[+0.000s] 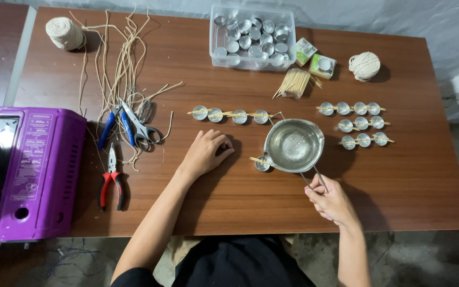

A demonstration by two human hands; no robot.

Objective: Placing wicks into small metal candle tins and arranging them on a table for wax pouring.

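Steel pouring pot (294, 145) sits at the middle of the brown wooden counter (399, 180), tipped toward a small metal cup (262, 164) that touches its lower left rim and carries a wooden stick across its top. The right hand (331, 201), nearest the counter's front edge, has its grip closed on the pot's thin wire handle (314, 178). The left hand (206, 153) rests on the counter to the left of the pot, fingers curled loosely inward; whether it holds anything cannot be told. Farther left lie red-handled pliers (111, 180), and a purple portable stove (25, 172) overhangs the left edge. Just beyond the hands, a row of four metal cups (230, 115) with sticks laid over them runs across the middle, and three more rows of such cups (361, 124) stand to the right of the pot. Blue-handled scissors (136, 126) lie among loose strands of pale cord (113, 69). Farther back are a bundle of wooden sticks (294, 83), two small boxes (313, 58) and a ball of cord (364, 66). At the far edge stand a clear plastic bin (252, 37) full of empty cups and, in the left corner, a second ball of cord (65, 33).
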